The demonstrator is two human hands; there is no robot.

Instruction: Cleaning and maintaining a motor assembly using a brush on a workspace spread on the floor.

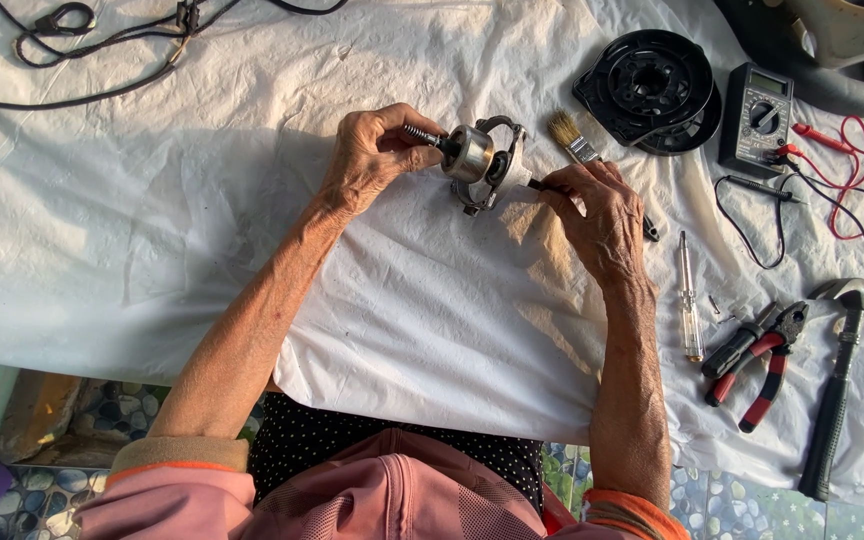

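**Both hands grip a small motor rotor above the white-covered counter**

A white cloth (432, 330) covers the counter, and everything lies on it. At the far right edge sits a black fan housing (652, 88), round and ribbed, with a dark multimeter (758, 118) just beside it, its red and black leads (837, 185) looping toward the edge. Nearer the person lie a hammer (837, 385), red-handled pliers (760, 365) and a clear-handled tester screwdriver (690, 305), side by side but apart.

The left hand (372, 160) is closed around the threaded shaft end of the motor rotor (477, 160), fingertips pinching it. The right hand (602, 215) is closed too, gripping the opposite shaft end. The rotor is held in the air between them, over the middle of the cloth. A paintbrush (574, 140) lies just behind the right hand, its handle partly hidden under the hand.
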